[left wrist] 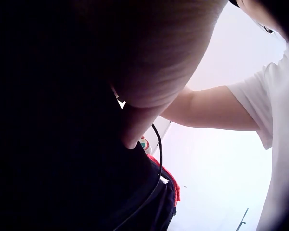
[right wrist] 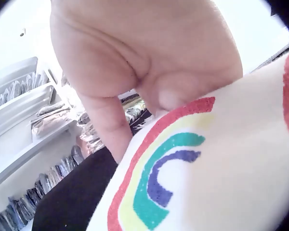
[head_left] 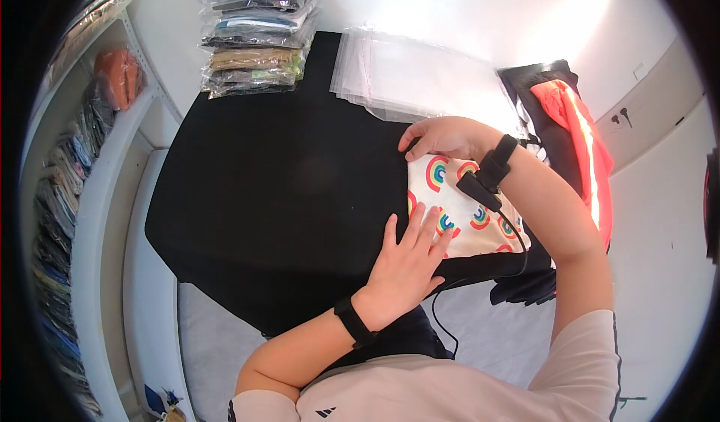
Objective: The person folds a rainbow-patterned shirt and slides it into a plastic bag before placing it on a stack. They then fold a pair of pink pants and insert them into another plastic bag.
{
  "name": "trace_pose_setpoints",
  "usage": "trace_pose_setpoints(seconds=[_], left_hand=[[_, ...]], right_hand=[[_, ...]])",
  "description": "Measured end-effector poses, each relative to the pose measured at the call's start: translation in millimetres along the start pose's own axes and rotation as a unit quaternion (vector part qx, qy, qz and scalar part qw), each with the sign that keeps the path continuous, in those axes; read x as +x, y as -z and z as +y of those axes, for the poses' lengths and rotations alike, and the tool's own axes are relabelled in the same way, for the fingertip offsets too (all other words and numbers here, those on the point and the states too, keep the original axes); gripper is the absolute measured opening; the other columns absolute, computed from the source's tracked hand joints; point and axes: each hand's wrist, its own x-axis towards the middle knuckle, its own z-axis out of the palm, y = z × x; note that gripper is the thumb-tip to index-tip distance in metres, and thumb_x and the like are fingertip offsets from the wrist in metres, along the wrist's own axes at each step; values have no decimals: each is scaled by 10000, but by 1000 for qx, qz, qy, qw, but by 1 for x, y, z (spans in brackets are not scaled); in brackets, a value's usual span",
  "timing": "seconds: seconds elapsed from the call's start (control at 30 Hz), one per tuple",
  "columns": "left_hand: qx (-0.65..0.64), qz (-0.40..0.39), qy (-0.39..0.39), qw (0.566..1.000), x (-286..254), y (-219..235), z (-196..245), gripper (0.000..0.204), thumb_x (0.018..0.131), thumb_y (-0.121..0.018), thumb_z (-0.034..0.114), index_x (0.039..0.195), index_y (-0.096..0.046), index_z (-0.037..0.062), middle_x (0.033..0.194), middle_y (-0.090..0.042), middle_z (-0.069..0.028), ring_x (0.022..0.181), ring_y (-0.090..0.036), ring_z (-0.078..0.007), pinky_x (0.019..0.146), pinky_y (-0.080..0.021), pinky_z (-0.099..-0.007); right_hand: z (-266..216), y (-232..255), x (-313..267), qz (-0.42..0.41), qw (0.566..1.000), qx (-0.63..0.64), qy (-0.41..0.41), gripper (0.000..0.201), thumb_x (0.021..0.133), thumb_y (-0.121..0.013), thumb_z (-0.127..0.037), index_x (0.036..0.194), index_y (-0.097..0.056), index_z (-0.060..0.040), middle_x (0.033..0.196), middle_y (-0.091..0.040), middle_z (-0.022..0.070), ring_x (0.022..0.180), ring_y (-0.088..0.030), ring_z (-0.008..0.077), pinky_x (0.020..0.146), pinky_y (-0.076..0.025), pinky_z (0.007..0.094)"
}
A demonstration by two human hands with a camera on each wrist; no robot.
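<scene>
A cream cloth with rainbow prints [head_left: 469, 208] lies folded on the black table cover [head_left: 285, 190], near its right edge. My left hand [head_left: 417, 236] lies flat, its straight fingers pressing on the cloth's near left edge. My right hand [head_left: 439, 137] rests on the cloth's far corner, fingers bent down over the edge. In the right wrist view the palm [right wrist: 144, 62] sits on the rainbow cloth [right wrist: 197, 178] and the thumb [right wrist: 106, 122] points down beside its edge. The left wrist view is mostly dark under the palm [left wrist: 159, 53]; a sliver of the cloth [left wrist: 144, 143] shows.
A stack of bagged garments [head_left: 255, 36] stands at the table's far end, beside a pile of clear plastic bags [head_left: 409, 77]. An orange and black garment [head_left: 577, 122] lies to the right. Shelves of packed clothes [head_left: 82, 145] line the left. A black cable [head_left: 517, 253] hangs from the right wrist.
</scene>
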Motion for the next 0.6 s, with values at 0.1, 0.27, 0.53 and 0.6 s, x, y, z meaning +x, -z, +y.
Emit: trace_pose_setpoints(seconds=[0.1,0.27,0.53,0.6], left_hand=[[0,1,0,1000,0,1,1,698,702,-745,357,1295,-480,102,1390,-346,-189,1310,-292,-371,994,-297,-573],[-8,8,-2,1000,0,2,1,691,694,-753,349,1283,-488,102,1386,-353,-181,1313,-293,-359,994,-302,-566],[16,-7,1,1000,2,2,4,702,709,-739,362,1305,-462,114,1416,-316,-182,1324,-285,-349,994,-301,-570],[17,-23,0,1000,2,-2,4,715,713,-735,366,1318,-446,117,1426,-298,-190,1329,-279,-347,997,-294,-575]], right_hand=[[8,-5,6,53,994,-60,78,150,806,-663,-91,943,-633,-38,786,-623,48,781,-582,149,723,-466,257],[14,16,-10,223,932,-120,260,168,809,-620,-85,960,-652,-18,853,-646,43,783,-580,134,708,-458,270],[95,-34,-65,179,798,-552,163,553,946,-448,-385,1426,-295,-158,1471,-250,199,1365,-235,369,1083,-226,500],[106,-30,-59,173,823,-511,180,594,941,-410,-452,1442,-250,-176,1481,-205,211,1371,-202,387,1077,-208,535]])
